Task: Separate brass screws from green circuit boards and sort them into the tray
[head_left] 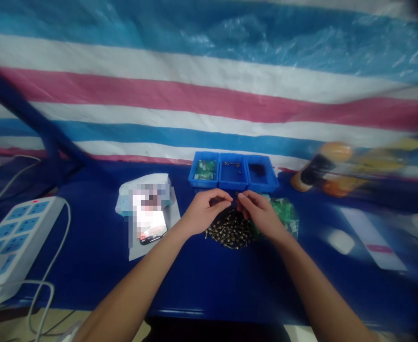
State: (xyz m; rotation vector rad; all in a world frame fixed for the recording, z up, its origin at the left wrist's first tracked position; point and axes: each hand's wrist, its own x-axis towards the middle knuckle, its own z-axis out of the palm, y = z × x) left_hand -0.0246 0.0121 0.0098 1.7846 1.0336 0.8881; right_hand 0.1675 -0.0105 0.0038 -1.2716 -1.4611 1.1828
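Observation:
My left hand (pixel 206 212) hovers over a heap of small brass-and-dark metal fittings (pixel 230 230), its thumb and fingertips brought together. Anything between them is too small to make out. Facing it, my right hand (pixel 261 213) is closed in a pinch, with a tiny dark bit showing at the fingertips. The two hands' fingertips nearly meet. Just behind are three joined blue bins: the left bin (pixel 203 184) holds green packets, the middle bin (pixel 233 185) a few small metal pieces, the right bin (pixel 266 185) something dark. Green plastic packets (pixel 286 213) lie beside my right wrist.
On the left are a white power strip (pixel 47 216) with cables and a lit phone screen (pixel 154 223) against a white pack (pixel 125 190). A blurred orange bottle (pixel 307 173), a white mouse-shaped object (pixel 341 241) and a white card (pixel 371 237) lie right. Striped sheeting hangs behind.

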